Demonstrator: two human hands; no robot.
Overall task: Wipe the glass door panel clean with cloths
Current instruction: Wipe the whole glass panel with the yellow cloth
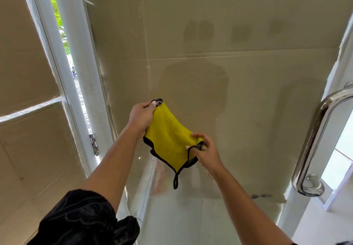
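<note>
The trouble I can see coming is that the cloth [168,136] is only caught by two of its corners, so it looks slack and half folded. Pressed to the glass door panel [210,72] like that, it would likely bunch up and drag streaks rather than lift the dirt, and the black hem or the little hanging loop [175,181] could trail over the pane and leave lines. A loose corner grip could also let it slip and drop to the floor. There are dull smudges [198,30] high on the glass, well above where the cloth is now, and I'd guess a quick pass at this height would miss them. The metal handle [313,141] stands off to the right, and a wide sweep that way might knock knuckles against it. As for the hands, both arms reach forward and up in front of the pane, a dark sleeve [80,218] bunched on the left one. The left hand [141,116] is closed round the cloth's upper corner, thumb pressed on top of the hem. The right hand [206,153] sits lower and to the right, pinching the opposite corner between thumb and fingertips, the other fingers loosely curled. The cloth hangs between them, in front of the middle of the panel; whether it touches the glass I cannot tell.
</note>
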